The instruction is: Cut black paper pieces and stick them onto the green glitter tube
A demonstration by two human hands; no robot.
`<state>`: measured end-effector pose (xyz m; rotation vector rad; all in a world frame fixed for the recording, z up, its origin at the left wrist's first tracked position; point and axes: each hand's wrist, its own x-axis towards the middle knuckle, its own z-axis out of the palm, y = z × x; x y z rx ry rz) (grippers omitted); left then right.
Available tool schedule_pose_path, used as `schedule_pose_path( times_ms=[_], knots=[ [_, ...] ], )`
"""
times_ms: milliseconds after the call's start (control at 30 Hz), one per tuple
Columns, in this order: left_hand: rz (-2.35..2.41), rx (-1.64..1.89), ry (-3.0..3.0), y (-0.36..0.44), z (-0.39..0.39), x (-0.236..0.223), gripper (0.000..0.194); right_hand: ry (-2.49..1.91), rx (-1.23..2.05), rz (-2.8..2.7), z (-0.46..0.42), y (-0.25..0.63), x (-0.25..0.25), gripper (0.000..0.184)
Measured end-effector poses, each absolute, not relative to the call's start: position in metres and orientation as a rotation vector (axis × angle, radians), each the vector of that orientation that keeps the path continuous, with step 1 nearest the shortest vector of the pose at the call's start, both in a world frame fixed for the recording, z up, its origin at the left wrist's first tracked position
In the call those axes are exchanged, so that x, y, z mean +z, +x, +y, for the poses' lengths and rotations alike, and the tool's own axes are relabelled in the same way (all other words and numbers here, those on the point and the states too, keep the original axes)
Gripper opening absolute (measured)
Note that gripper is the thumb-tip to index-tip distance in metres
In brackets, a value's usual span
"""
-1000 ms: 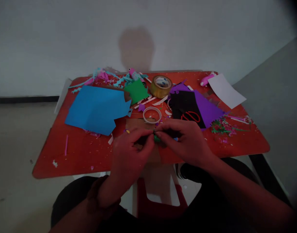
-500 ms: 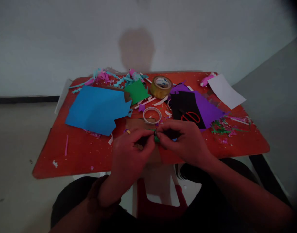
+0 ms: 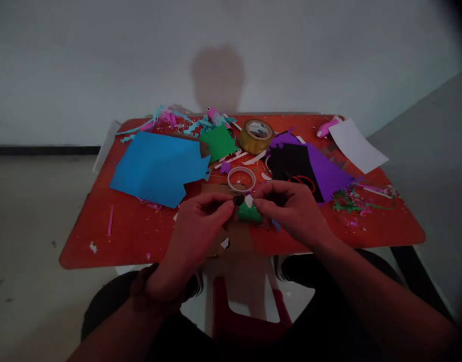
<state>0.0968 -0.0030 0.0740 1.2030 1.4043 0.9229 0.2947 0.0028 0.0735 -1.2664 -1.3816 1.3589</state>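
Observation:
Between thumb and forefinger of my left hand (image 3: 200,223) is a small black piece (image 3: 239,200), perhaps paper. My right hand (image 3: 296,211) pinches a small white piece (image 3: 249,201) close beside it. A slight gap separates the two pieces. Just below them lies a small green object (image 3: 249,213) of unclear kind, over brown cardboard (image 3: 236,239) at the table's near edge. A white scrap (image 3: 225,243) rests on that cardboard. Beyond my fingertips sits a thin white tape ring (image 3: 241,179).
Blue paper (image 3: 155,163) covers the left of the red table (image 3: 140,239). Brown tape (image 3: 256,136) stands at the back. Red-handled scissors (image 3: 304,182) lie on black paper (image 3: 294,163) at right, over purple paper (image 3: 329,173). White paper (image 3: 359,146) and shredded scraps (image 3: 351,198) lie farther right.
My hands have drawn apart slightly; the black and white pieces now show between them, and more of the green object is visible. The view has shifted slightly, moving the table right.

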Motion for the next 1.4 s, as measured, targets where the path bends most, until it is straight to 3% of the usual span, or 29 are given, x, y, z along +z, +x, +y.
schedule_pose_path(
  times_ms=[133,533,733,867,1033,1133,1267,1400],
  knots=[
    [1.365,0.846,1.263,0.077,-0.002,0.071,0.014,-1.282,1.303,-1.513,0.003,0.297,0.073,0.011],
    [1.573,0.139,2.125,0.035,-0.019,0.027,0.025,-1.581,0.883,-2.082,0.033,0.346,0.06,0.015],
    [1.663,0.143,2.201,0.044,-0.026,0.03,0.029,-2.035,0.337,-2.346,0.055,0.371,0.045,0.016],
    [1.683,0.117,2.192,0.044,-0.027,0.038,0.023,-1.787,0.106,-2.404,0.039,0.353,0.047,0.023],
    [1.735,0.04,2.153,0.044,-0.03,0.05,0.018,-1.164,0.424,-2.675,-0.016,0.287,0.034,0.015],
    [1.726,-0.057,2.124,0.045,-0.031,0.053,0.016,-1.211,0.511,-2.88,-0.038,0.257,0.018,0.012],
    [1.734,-0.092,2.108,0.046,-0.032,0.054,0.017,-1.3,0.556,-2.949,-0.042,0.248,0.008,0.029],
    [1.71,-0.055,2.096,0.047,-0.033,0.055,0.017,-1.385,0.628,-2.893,-0.037,0.25,0.007,0.017]
  ],
)
